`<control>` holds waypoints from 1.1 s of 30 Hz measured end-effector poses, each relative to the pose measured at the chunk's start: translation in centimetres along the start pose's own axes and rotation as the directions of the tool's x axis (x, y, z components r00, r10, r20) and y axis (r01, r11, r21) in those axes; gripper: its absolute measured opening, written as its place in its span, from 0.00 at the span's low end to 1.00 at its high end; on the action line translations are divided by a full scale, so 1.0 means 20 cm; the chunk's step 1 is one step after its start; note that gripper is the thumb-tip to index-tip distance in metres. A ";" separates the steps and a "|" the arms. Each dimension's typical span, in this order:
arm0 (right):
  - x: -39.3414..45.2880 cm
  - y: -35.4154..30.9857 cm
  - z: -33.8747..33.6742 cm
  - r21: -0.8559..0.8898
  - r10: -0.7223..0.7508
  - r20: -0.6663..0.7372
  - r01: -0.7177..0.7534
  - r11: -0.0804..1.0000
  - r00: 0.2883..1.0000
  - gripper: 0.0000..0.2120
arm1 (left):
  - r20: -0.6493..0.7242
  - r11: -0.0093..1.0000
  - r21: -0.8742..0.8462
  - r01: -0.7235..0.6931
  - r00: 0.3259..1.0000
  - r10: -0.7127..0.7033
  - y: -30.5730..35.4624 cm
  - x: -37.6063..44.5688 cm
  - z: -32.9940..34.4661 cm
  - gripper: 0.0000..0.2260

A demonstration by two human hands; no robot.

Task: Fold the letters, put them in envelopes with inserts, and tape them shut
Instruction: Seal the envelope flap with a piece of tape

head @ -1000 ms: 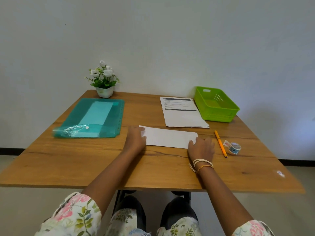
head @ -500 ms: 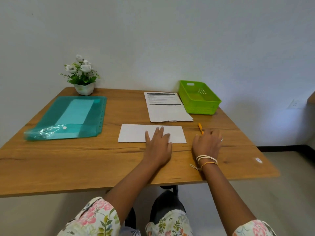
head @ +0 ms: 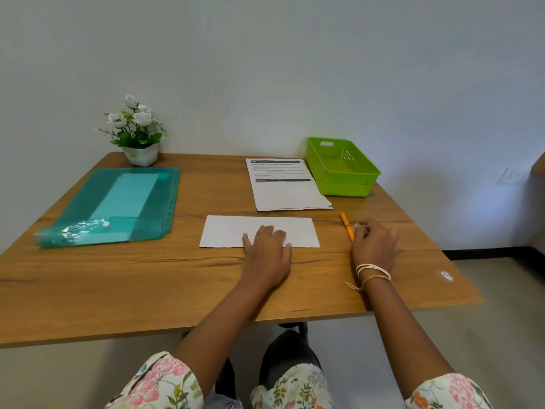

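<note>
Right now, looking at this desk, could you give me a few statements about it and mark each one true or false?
1. The left hand rests flat on the folded white paper. True.
2. The green basket is full of envelopes. False: nothing shows inside it.
3. The orange pen lies by the right hand. True.
4. The teal folder sits at the table's right side. False: it is on the left.
5. The flower pot stands at the back left corner. True.

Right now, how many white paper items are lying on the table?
2: folded sheet under the left hand; printed stack beside the green basket. The teal folder may hide more.
</note>
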State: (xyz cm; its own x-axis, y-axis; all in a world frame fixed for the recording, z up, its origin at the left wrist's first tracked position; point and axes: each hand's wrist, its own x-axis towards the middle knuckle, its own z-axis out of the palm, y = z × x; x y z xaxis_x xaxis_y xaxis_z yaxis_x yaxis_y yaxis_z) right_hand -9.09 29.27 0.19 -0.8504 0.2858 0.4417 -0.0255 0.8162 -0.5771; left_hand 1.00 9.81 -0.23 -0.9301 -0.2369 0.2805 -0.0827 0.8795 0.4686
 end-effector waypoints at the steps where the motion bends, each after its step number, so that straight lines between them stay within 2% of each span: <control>1: -0.02 -0.03 0.00 0.060 -0.011 0.000 0.011 0.998 1.000 0.10 | -0.014 0.999 -0.032 0.004 1.000 -0.004 0.00 0.00 0.00 0.16; 4: -0.09 -0.17 0.01 0.360 -0.012 0.073 -0.015 0.933 0.997 0.11 | -0.068 0.979 -0.201 0.022 0.997 -0.036 -0.01 0.01 -0.01 0.13; 7: -0.15 -0.35 0.01 0.621 -0.109 0.291 -0.101 0.777 0.950 0.11 | -0.102 0.914 -0.404 0.040 0.991 -0.088 -0.05 0.03 -0.03 0.11; 9: -0.19 -0.44 0.01 0.656 -0.246 0.475 -0.154 0.739 0.845 0.12 | -0.088 0.869 -0.492 0.047 0.991 -0.103 -0.10 0.02 -0.07 0.14; 11: -0.21 -0.50 0.00 0.651 -0.360 0.608 -0.185 0.737 0.708 0.16 | -0.038 0.846 -0.532 0.039 0.997 -0.069 -0.15 0.00 -0.11 0.16; 13: -0.22 -0.53 0.02 0.637 -0.431 0.679 -0.185 0.748 0.594 0.19 | 0.012 0.839 -0.544 0.022 1.000 -0.019 -0.19 -0.02 -0.14 0.16; 15: -0.22 -0.54 0.03 0.641 -0.471 0.693 -0.166 0.750 0.546 0.20 | 0.030 0.833 -0.553 0.018 1.000 -0.002 -0.21 -0.03 -0.16 0.14; 20: -0.23 -0.55 0.04 0.696 -0.503 0.645 -0.170 0.698 0.575 0.22 | -0.083 0.815 -0.580 0.002 0.995 -0.061 -0.20 -0.02 -0.17 0.06; 23: -0.24 -0.54 0.04 0.730 -0.509 0.610 -0.179 0.660 0.607 0.22 | -0.133 0.783 -0.622 -0.012 0.987 -0.090 -0.20 -0.03 -0.18 0.10; 28: -0.31 -0.55 0.04 0.708 -0.370 0.521 -0.148 0.690 0.769 0.17 | -0.165 0.741 -0.671 0.007 0.973 -0.158 -0.20 -0.03 -0.18 0.14; 33: -0.37 -0.56 0.02 0.673 -0.429 0.419 0.043 0.738 0.800 0.08 | -0.140 0.709 -0.704 0.029 0.974 -0.179 -0.20 -0.04 -0.19 0.12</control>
State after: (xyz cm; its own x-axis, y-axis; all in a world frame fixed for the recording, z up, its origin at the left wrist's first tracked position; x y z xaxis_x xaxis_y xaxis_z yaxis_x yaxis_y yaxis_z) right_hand -2.77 17.74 3.07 -0.8899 -0.3316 0.3132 -0.4092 0.2770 -0.8694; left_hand 3.35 4.87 0.86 -0.8411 -0.4459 0.3062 0.1659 0.3261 0.9306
